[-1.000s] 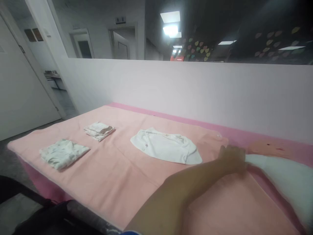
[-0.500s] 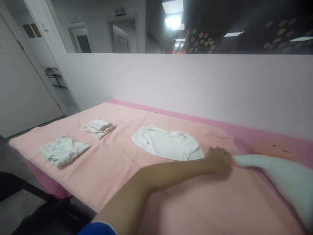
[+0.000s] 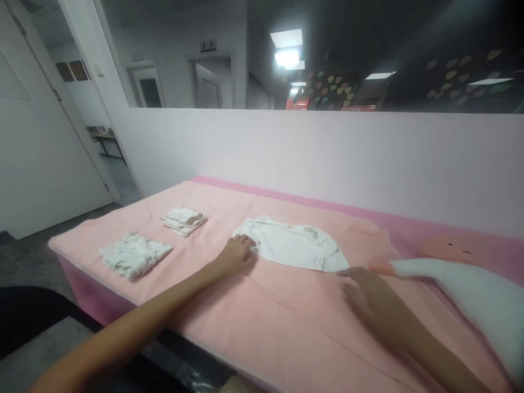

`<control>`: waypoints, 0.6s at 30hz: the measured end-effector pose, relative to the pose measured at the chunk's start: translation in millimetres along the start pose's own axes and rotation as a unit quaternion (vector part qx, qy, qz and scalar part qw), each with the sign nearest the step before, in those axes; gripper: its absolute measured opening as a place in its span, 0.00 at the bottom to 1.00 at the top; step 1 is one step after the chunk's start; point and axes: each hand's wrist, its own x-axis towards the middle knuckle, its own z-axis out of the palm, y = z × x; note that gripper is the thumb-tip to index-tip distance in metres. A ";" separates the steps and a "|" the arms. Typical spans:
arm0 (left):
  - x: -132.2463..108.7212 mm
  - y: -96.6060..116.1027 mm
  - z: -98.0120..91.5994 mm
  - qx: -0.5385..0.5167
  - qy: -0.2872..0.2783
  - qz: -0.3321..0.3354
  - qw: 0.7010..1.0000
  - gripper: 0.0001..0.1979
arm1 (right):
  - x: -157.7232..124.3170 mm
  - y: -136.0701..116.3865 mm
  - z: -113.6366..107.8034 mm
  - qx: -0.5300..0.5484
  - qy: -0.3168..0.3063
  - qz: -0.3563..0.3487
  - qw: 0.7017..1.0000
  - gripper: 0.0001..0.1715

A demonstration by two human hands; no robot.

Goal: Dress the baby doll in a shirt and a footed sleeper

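Observation:
A white baby top (image 3: 292, 245) lies spread on the peach sheet (image 3: 262, 322), its small snaps or print along the far edge. My left hand (image 3: 237, 255) rests at its near left end, with bent fingers touching the cloth and the thumb hidden. Blurred by motion, my right hand (image 3: 364, 292) hovers by the near right corner, its index finger stretched out and the others apart. Just beyond that hand lies a baby doll (image 3: 446, 252) in a white garment (image 3: 458, 281), one doll hand (image 3: 380, 268) reaching towards my fingers.
Two folded printed cloths, one nearer (image 3: 134, 254) and one farther (image 3: 184, 220), lie on the left of the bed. A white wall (image 3: 327, 158) with a window above borders the far side. A black chair (image 3: 28, 316) stands at the lower left.
My left hand has let go of the doll's hand and moved left to the top's left end. My right hand has come into view at the right. The view has tilted up slightly.

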 end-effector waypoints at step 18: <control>-47.4 -0.8 -4.8 0.024 -0.016 0.036 0.999 0.05 | 13.7 -54.3 60.2 0.062 -0.094 0.042 0.993 0.16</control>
